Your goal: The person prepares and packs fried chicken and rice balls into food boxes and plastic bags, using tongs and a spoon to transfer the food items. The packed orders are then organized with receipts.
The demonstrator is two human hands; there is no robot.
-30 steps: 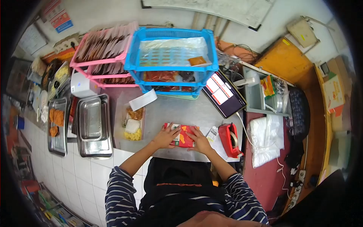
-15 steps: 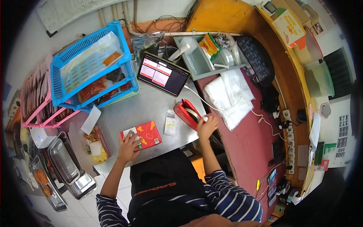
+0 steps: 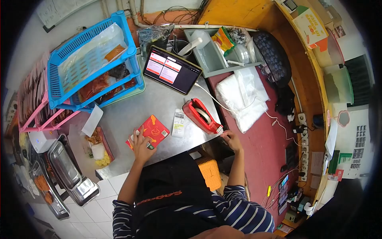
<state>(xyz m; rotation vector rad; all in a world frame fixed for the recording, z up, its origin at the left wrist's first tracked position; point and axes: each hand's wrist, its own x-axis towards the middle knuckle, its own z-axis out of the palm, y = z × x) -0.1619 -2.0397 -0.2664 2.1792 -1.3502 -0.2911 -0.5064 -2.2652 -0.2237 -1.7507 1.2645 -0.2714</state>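
Note:
A red and yellow box [image 3: 156, 130] lies on the metal table near its front edge. Spread over the left part of its top is my left hand [image 3: 142, 147], fingers apart. My right hand [image 3: 232, 141] is at the cutting end of the red tape dispenser [image 3: 199, 115], thumb and fingers pinched together; whatever is between them is too small to make out. Between the box and the dispenser lies a printed paper slip [image 3: 178, 124].
Behind stand a tablet [image 3: 172, 72] and a grey divided tray [image 3: 205, 55]. Blue baskets [image 3: 59, 81] fill the back left, with an open food box [image 3: 106, 144] in front. White plastic bags [image 3: 240, 97] lie on the red surface at right.
My right hand has moved off the dispenser's body to just beyond its cutting end. The box has turned under my left hand, and the dispenser now shows more fully.

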